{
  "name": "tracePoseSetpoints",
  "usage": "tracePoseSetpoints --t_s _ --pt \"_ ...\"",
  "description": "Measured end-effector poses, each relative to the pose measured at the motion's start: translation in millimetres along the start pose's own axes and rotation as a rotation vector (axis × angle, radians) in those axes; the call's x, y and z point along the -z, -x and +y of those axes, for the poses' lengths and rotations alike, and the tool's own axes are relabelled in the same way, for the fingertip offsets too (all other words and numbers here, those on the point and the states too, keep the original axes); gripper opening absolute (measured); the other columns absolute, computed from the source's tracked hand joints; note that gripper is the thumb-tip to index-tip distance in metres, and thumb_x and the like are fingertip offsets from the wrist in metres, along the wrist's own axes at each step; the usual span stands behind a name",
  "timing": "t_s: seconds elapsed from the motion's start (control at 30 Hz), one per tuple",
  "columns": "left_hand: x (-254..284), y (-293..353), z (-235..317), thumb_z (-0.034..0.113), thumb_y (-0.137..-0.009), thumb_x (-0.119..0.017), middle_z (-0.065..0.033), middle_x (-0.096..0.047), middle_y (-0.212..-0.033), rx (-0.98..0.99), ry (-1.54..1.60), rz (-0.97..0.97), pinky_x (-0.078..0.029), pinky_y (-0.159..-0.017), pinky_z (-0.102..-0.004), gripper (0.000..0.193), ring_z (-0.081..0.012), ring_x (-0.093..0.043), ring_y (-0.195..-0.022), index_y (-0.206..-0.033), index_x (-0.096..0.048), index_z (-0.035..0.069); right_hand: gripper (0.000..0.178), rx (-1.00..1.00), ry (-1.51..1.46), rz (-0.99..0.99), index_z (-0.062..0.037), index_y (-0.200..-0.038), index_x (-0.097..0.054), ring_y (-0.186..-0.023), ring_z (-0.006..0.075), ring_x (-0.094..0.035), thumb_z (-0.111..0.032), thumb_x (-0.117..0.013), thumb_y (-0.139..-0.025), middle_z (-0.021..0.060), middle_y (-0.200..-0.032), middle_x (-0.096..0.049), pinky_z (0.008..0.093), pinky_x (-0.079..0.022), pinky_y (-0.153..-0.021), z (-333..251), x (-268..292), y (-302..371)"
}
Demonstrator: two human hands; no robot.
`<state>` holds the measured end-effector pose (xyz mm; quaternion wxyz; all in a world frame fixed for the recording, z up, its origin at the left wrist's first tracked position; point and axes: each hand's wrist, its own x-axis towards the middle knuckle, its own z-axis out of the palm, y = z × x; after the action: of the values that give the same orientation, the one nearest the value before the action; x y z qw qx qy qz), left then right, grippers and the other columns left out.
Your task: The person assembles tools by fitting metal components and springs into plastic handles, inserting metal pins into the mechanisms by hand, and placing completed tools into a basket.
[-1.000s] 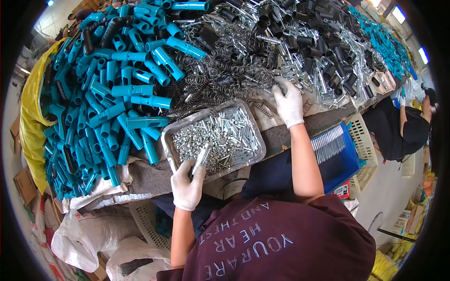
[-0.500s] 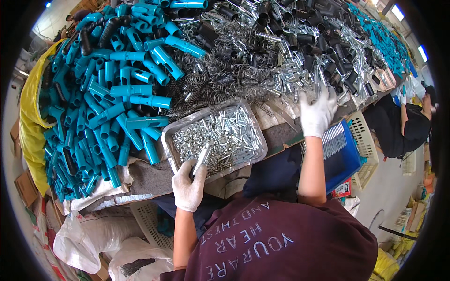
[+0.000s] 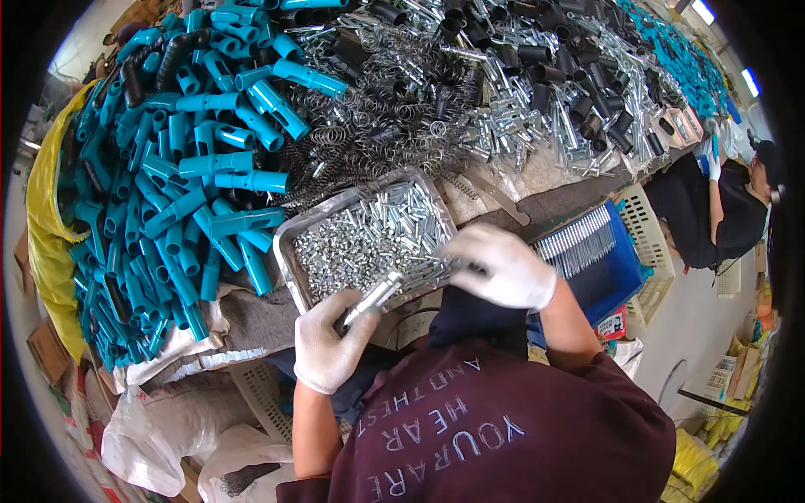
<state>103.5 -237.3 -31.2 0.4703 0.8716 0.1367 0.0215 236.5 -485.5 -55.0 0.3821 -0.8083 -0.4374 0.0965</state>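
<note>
My white-gloved left hand (image 3: 327, 345) is closed around a short silver metal cylinder (image 3: 377, 295), tilted up to the right at the tray's near rim. The metal tray (image 3: 289, 272) is full of small silver pins and rods (image 3: 381, 226). At its right near corner, my gloved right hand (image 3: 503, 270) reaches in from the right with fingers bent toward the cylinder. Motion smears those fingertips, so whether they pinch a part cannot be told. Behind the tray lies a tangle of dark coil springs (image 3: 402, 126).
Teal tubular parts (image 3: 222, 163) are heaped at left beside a yellow sack (image 3: 52, 226). Black sleeves (image 3: 587, 101) and silver fittings (image 3: 511, 126) cover the back. A flat metal strip (image 3: 499, 199) lies behind my right hand. Metal rods fill a blue bin (image 3: 625, 281). A co-worker (image 3: 713, 210) sits far right.
My right hand has come back from the silver fittings, leftward and nearer, to the tray's right corner. My left hand has shifted slightly nearer, still gripping the cylinder, now tilted lower.
</note>
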Motion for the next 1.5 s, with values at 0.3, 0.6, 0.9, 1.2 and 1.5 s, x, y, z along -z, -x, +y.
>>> tracePoseSetpoints --t_s 0.3,0.6,0.9,1.2,1.5 --pt "19 4 18 0.018 -0.073 -0.079 -0.0169 -0.071 -0.081 0.061 -0.156 -0.427 -0.052 -0.068 -0.0307 0.034 -0.0178 -0.069 -0.071 -0.101 -0.073 0.0 0.041 0.232 0.099 -0.232 -0.0085 -0.124 -0.057 -0.097 0.0261 -0.058 -0.024 -0.064 -0.086 0.0086 -0.099 -0.057 0.0376 -0.05 -0.085 -26 -30 7" --pt "-31 8 17 0.013 -0.064 -0.087 -0.0176 -0.072 -0.093 -0.24 -0.279 -0.289 -0.054 -0.074 -0.0301 0.078 -0.0179 -0.071 -0.08 -0.134 -0.055 -0.001 0.021 -0.175 -0.621 -0.227 -0.0012 -0.1 -0.07 -0.082 0.0289 -0.069 -0.017 -0.064 -0.088 0.0186 -0.088 -0.07 0.0353 -0.052 -0.076 -36 -44 6" --pt "-36 -11 1 0.009 -0.079 -0.07 -0.006 -0.065 -0.07 -0.071 -0.043 -0.069 -0.044 -0.055 -0.0247 0.024 -0.0079 -0.056 -0.061 -0.101 -0.068 -0.002 0.035 -0.426 -1.022 -0.375 -0.0002 -0.117 -0.063 -0.07 0.0096 -0.064 -0.021 -0.064 -0.089 0.008 -0.094 -0.073 0.0242 -0.05 -0.057 34 -26 69" --pt "-53 -30 -33 0.012 -0.094 -0.061 0.0043 -0.047 -0.062 0.237 0.44 0.111 -0.026 -0.041 -0.0197 0.012 -0.0015 -0.037 -0.048 -0.094 -0.055 0.001 0.028 -1.333 0.254 1.01 -0.0063 -0.103 -0.072 -0.091 0.0303 -0.069 -0.023 -0.065 -0.082 0.0168 -0.097 -0.071 0.0377 -0.053 -0.082 294 -16 280" --pt "-58 -31 -34 0.015 -0.095 -0.061 0.0044 -0.047 -0.063 0.202 0.358 0.163 -0.025 -0.04 -0.0193 0.014 -0.0019 -0.036 -0.047 -0.096 -0.057 0.002 0.028 -1.404 0.553 0.73 -0.0087 -0.107 -0.067 -0.1 0.0381 -0.065 -0.026 -0.065 -0.085 0.0199 -0.107 -0.068 0.0451 -0.051 -0.088 312 12 240"
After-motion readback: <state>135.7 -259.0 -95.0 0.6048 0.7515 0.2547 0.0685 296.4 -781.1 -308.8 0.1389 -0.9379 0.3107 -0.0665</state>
